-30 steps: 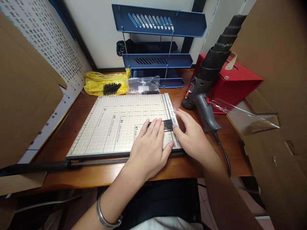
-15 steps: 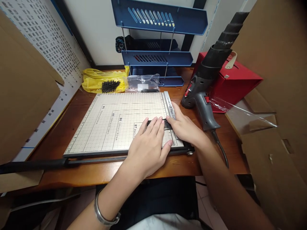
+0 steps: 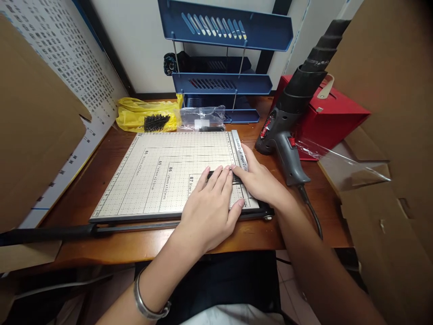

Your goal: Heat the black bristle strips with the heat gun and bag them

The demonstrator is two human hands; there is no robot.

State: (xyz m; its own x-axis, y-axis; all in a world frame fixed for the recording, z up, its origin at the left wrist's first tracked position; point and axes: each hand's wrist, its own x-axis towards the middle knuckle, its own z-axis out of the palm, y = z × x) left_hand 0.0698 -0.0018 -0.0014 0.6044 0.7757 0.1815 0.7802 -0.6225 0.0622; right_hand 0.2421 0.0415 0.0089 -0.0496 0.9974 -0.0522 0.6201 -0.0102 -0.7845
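A paper cutter (image 3: 135,180) with a cream gridded board lies before me. Near its right end a row of thin black strips (image 3: 237,179) runs crosswise, partly covered by my hands. My left hand (image 3: 212,203) lies flat on the strips, palm down, fingers together and thumb held out over the board. My right hand (image 3: 259,180) is at the cutter's metal edge guide (image 3: 237,140). Its thumb presses on the strips' right end beside my left fingertips, and its other fingers, partly hidden, reach along the guide. The cutter's black-handled blade arm (image 3: 67,231) lies lowered along the near side.
A grey heat gun (image 3: 287,131) stands nozzle up at the right, its cord trailing down, before a red box (image 3: 338,110). Behind the cutter are a yellow bag (image 3: 138,108) with black pieces, a clear bag (image 3: 203,116) and a blue rack (image 3: 223,83). Cardboard flanks both sides.
My right thumb has shifted slightly left over the strips, closer to my left fingertips. My left hand keeps pressing in the same place.
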